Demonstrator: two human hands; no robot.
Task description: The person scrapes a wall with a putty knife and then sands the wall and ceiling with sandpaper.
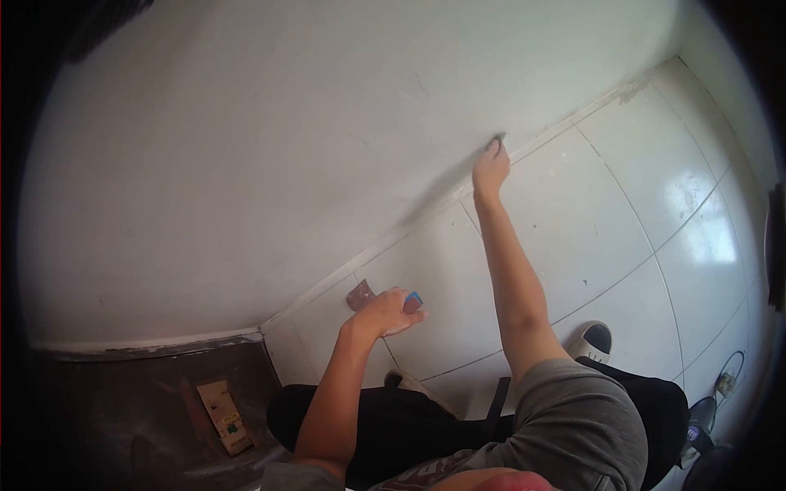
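Note:
My left hand (383, 313) is closed around a scraper held low above the floor tiles. The scraper's wide, reddish-brown blade (359, 295) sticks out on the left, and a blue-and-brown handle end shows on the right by my thumb. My right hand (491, 170) reaches far forward to the foot of the white wall (270, 155). Its fingers are closed on a small, thin, dark piece (499, 139) at the wall surface, just above the skirting; its kind is too small to tell.
White floor tiles (573, 221) run along the wall to a corner at the upper right. A dark floor panel (164, 409) at the lower left carries a yellowish box (223, 416). My shoe (594, 340) stands on the tiles. A dark device with a cable (702, 416) lies at the right.

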